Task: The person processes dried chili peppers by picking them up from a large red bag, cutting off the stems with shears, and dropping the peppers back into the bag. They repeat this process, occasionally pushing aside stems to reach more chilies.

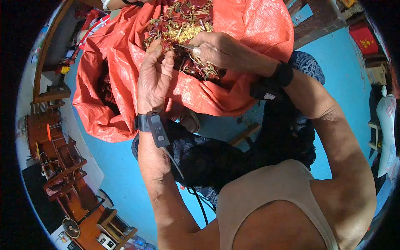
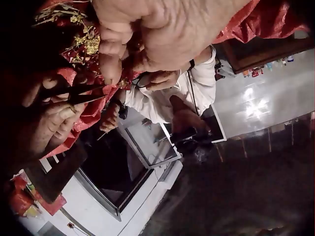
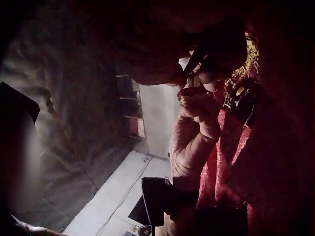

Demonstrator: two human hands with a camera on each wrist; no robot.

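Dried red pieces (image 1: pixel 200 71), apparently chillies, with stems and yellow seeds (image 1: pixel 185 33), lie on an orange-red woven sack (image 1: pixel 208 98). Over their near edge, my left hand (image 1: pixel 156 79) pinches a small red piece (image 3: pixel 191 91) between thumb and fingers; the same hand (image 2: pixel 162 34) fills the top of the left wrist view. My right hand (image 1: pixel 225 52) grips dark scissors, whose blades (image 2: pixel 81 94) point at the left fingertips in the left wrist view. Whether the blades touch the piece is hard to tell. The right wrist view is mostly dark.
Another person's arm (image 1: pixel 121 3) shows at the head view's top edge, beyond the sack. Wooden furniture (image 1: pixel 68 171) stands along the left on a blue floor (image 1: pixel 121 175). A white sack (image 1: pixel 387 129) and a red box (image 1: pixel 363 38) are at the right.
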